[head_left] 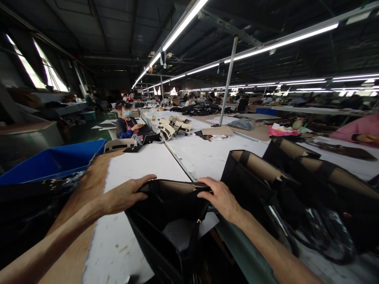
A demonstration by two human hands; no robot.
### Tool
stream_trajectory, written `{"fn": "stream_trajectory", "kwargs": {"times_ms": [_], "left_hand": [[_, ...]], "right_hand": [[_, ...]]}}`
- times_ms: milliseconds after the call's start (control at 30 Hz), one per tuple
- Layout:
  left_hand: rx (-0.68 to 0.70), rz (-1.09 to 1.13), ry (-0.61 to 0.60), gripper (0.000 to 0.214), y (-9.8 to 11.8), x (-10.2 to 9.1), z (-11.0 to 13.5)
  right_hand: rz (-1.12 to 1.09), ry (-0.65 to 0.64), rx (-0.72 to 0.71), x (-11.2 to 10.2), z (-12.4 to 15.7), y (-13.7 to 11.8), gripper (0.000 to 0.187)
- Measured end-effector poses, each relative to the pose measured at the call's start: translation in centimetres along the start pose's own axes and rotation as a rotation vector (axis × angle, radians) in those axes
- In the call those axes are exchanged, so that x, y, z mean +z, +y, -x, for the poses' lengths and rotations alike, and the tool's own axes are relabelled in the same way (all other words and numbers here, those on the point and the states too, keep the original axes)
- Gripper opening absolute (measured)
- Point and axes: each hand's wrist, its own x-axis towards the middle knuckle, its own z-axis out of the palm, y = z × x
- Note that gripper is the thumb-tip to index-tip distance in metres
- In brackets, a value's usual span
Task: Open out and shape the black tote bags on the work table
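One black bag [156,240], mouth upward

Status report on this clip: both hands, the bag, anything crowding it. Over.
Left hand and right hand on the black bag, at opposite ends of its rim. Bag's mouth open. More black bags crowd the right side.

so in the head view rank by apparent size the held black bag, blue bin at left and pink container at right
1. Black bag, cut off below
2. Blue bin
3. Pink container, clearly smallest
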Motion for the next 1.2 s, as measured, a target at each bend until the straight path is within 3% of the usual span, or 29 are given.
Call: {"fn": "stream_trajectory", "kwargs": {"times_ms": [67, 167, 333, 500, 600, 800, 1067, 1200], "left_hand": [[0.023, -0.196, 0.097, 0.065, 1.2, 0.1, 0.6], [0.168, -0.389, 0.206, 0.059, 3.8, 0.2, 1.5], [0.42, -0.283, 0.15, 0.032, 8.2, 1.7, 1.4], [0.231, -0.442, 0.087, 0.02, 11.2, 4.2, -1.6], [0.187, -0.556, 0.075, 0.016, 11.4, 5.2, -3.2], [0.215, -0.569, 0.218, 0.022, 9.8, 6.2, -4.1], [0.388, -0.606, 0.385, 0.014, 9.3, 5.4, -4.9], [0.324, -0.41, 0.322, 0.012, 8.7, 5.4, -5.4]], "right_hand": [[-0.104, -0.071, 0.076, -0.1, 0.1, 0.2, 0.025], [-0.198, -0.092, 0.123, -0.2, 0.2, 0.3, 0.024], [-0.21, -0.073, 0.131, 0.0, 0.5, -0.3, 0.023], [-0.199, -0.082, 0.12, 0.0, 0.9, -0.6, 0.023], [-0.084, -0.06, 0.118, -0.1, 1.5, -0.8, 0.027], [0.23, 0.141, -0.029, 0.8, 2.2, -1.1, 0.032], [0.224, 0.227, -0.126, 1.9, 1.6, -0.2, 0.024], [0.099, 0.235, -0.118, 1.8, 1.3, 0.1, 0.018]]}}
